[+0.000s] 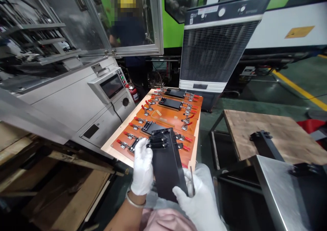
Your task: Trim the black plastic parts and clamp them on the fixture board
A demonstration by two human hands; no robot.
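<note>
A long black plastic part with clip-like fittings at its far end is tilted up in front of me. My left hand, in a white glove, is closed along its left edge near the fittings. Gripping the lower right edge, thumb on the face, is my white-gloved right hand. A thin metal tool sticks out of the same hand; its kind is hidden. Beyond lies an orange fixture board with red-handled toggle clamps, and several similar black parts are on it.
On the right, a wooden-topped table and a metal table bear more black parts. An air cooler stands behind the board. At left is a machine with a control screen. A person in a yellow helmet stands behind its door.
</note>
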